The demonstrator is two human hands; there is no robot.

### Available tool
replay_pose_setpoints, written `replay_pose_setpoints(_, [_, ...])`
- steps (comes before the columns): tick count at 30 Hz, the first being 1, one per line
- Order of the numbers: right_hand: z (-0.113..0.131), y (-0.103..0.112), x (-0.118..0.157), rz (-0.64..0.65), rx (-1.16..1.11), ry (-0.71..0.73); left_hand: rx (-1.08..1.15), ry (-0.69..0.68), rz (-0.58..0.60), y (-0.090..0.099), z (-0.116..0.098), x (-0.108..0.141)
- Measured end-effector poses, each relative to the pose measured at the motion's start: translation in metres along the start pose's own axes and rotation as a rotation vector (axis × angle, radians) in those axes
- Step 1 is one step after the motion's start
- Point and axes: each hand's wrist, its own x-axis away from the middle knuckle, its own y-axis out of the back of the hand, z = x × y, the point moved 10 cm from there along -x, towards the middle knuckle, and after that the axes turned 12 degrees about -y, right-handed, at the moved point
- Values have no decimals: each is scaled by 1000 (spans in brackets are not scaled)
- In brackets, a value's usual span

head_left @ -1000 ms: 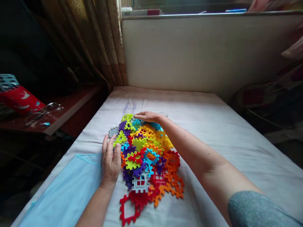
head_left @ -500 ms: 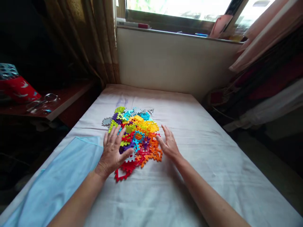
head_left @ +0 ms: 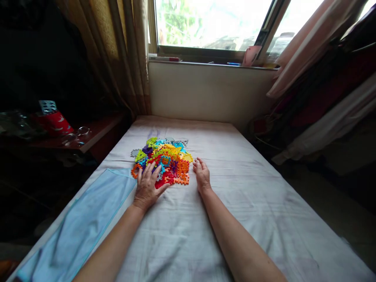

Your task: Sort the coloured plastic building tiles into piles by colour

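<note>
A heap of colourful plastic interlocking pieces (head_left: 166, 150) with toothed edges lies on the pale sheet (head_left: 235, 164). Yellow, orange, red, blue, purple, green and grey ones overlap in it. My left hand (head_left: 149, 186) rests at the heap's near left side, fingers spread over its edge and thumb pointing right; it hides some pieces. An orange ring-shaped piece (head_left: 135, 171) shows just left of its fingertips. My right hand (head_left: 202, 173) is at the heap's right side, beside the orange pieces, fingers stretched forward and holding nothing.
A light blue cloth (head_left: 85, 219) lies on the bed's left side. On a dark red table (head_left: 96, 135) to the left are a red patterned container (head_left: 58, 123) and eyeglasses (head_left: 79, 133). A curtain (head_left: 132, 58) hangs by the window (head_left: 205, 23); clothes (head_left: 311, 51) hang at right.
The heap's near edge is more compact, with the red pieces pushed farther in. My right hand has turned more upright beside the heap. The camera view has tilted up.
</note>
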Motion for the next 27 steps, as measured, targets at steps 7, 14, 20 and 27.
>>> replay_pose_setpoints(7, [-12, 44, 44, 28, -76, -69, -79, 71, 65, -2, -8, 45])
replay_pose_setpoints(14, [15, 34, 61, 38, 203, 103, -97, 175, 181, -23, 5, 14])
replay_pose_setpoints(20, [22, 32, 64, 47, 264, 147, -44, 0, -29, -1, -21, -1])
replay_pose_setpoints(27, [23, 27, 65, 83, 319, 152, 142, 47, -202, 25, -15, 6])
